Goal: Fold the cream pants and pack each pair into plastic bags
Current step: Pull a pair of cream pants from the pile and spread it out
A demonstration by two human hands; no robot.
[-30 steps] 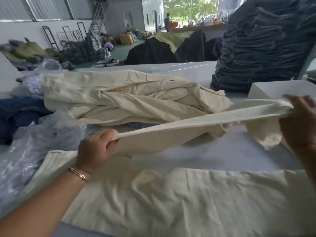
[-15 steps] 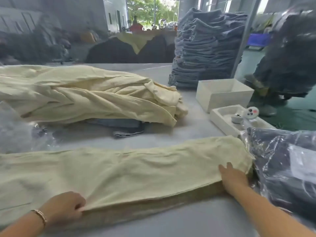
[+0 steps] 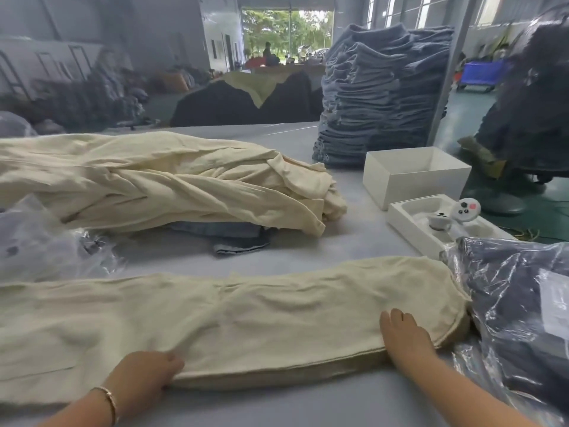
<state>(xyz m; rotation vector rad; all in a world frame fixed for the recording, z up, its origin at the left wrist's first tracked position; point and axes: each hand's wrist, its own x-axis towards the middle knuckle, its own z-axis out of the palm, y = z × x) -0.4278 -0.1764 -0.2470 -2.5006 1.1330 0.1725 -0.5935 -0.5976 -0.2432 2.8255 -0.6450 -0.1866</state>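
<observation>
Cream pants [image 3: 246, 306] flat along table [image 3: 354, 241] edge, both hands on them

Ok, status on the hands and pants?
Left hand gripping near edge of cream pants. Right hand flat on them. Bagged dark garments against right end.

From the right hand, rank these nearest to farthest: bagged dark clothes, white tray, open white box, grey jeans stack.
From the right hand:
1. Bagged dark clothes, just right.
2. White tray, beyond them.
3. Open white box, behind the tray.
4. Grey jeans stack, farthest back.
</observation>
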